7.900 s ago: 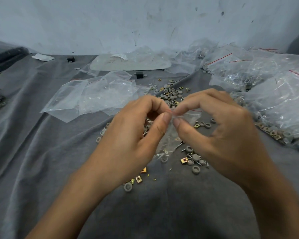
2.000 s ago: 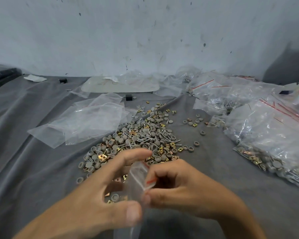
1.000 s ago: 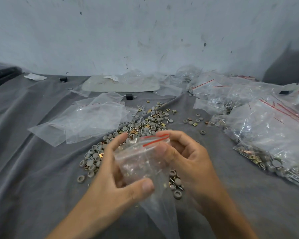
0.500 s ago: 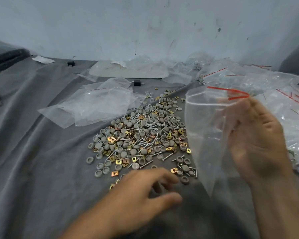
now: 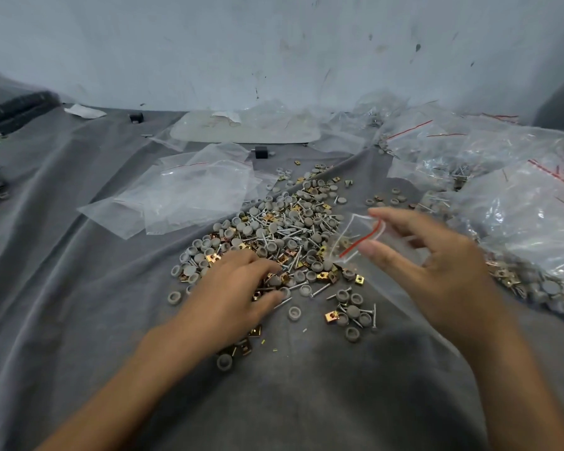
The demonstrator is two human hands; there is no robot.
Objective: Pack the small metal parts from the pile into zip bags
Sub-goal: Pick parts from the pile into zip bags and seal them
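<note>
Many parts (image 5: 274, 229) under left hand (image 5: 232, 297), grip unclear; right hand (image 5: 443, 275) holds zip bag (image 5: 360, 234) beside

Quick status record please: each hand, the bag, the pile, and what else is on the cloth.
left hand: on the near edge of the pile, fingers curled into it; grip unclear
right hand: holds bag, right of the pile
bag: clear, red strip, mouth open, blurred
pile: caps, screws, brass clips on grey cloth
empty bags: behind the pile, left
filled bags: far right
</note>
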